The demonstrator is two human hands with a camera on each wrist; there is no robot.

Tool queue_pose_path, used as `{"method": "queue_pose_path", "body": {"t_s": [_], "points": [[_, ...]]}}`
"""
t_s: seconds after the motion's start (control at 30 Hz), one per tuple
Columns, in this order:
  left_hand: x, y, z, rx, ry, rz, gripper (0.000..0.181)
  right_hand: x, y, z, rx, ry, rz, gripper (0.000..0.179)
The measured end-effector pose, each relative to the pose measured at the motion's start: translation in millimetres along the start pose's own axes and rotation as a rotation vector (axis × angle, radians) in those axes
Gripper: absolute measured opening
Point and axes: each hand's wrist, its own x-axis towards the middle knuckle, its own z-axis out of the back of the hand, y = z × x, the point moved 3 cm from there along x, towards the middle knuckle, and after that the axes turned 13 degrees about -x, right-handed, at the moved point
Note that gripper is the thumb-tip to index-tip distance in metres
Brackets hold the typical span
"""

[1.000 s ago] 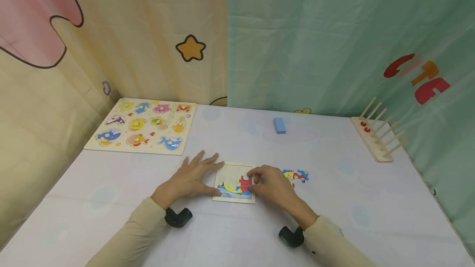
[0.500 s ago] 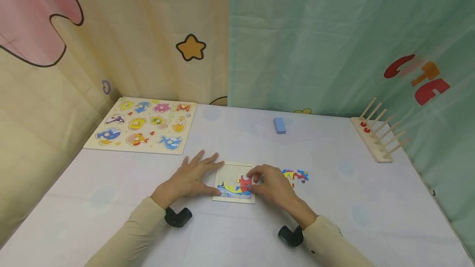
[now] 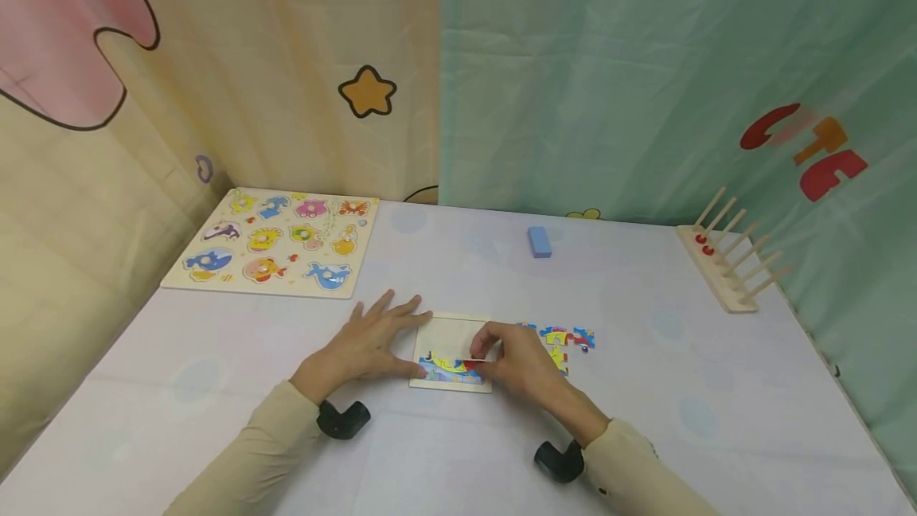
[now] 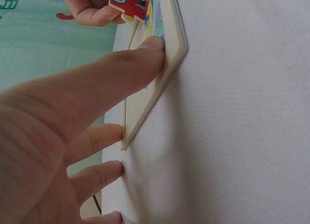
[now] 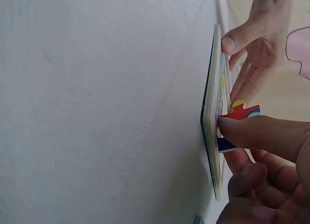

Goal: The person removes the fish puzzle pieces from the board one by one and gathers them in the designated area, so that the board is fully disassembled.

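Observation:
A small wooden puzzle tray lies on the table in front of the person, its lower part filled with blue and yellow puzzle pieces. The left hand rests at the tray's left side with fingers spread; its thumb touches the lower left corner and a fingertip the upper left edge. Between thumb and fingers the right hand pinches a red jigsaw piece, tilted up over the tray's right side. The left wrist view shows the same red piece raised above the frame.
Several loose jigsaw pieces lie right of the right hand, partly hidden by it. A peg puzzle board with sea animals lies back left. A blue block sits at the back, and a wooden peg stand at the right edge.
The right hand has lifted and tilted the red piece, which lay flat in the tray before. It has shifted slightly left, showing more loose pieces. The left hand has stayed in place.

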Motion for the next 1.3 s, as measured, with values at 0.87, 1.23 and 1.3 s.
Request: {"method": "queue_pose_path", "body": {"t_s": [0.87, 1.23, 1.3], "points": [[-1.0, 0.4, -1.2, -0.003, 0.002, -0.01, 0.085, -9.5, -26.2, 17.3, 0.105, -0.045, -0.199, 0.02], [-1.7, -1.3, 0.3, -0.008, 0.004, -0.012, 0.084, -36.6, -65.8, 47.7, 0.083, -0.063, -0.27, 0.019], [-2.2, -1.2, 0.7, -0.007, 0.003, -0.01, 0.084, -42.1, -72.9, 52.5, 0.061, -0.07, -0.284, 0.018]]}}
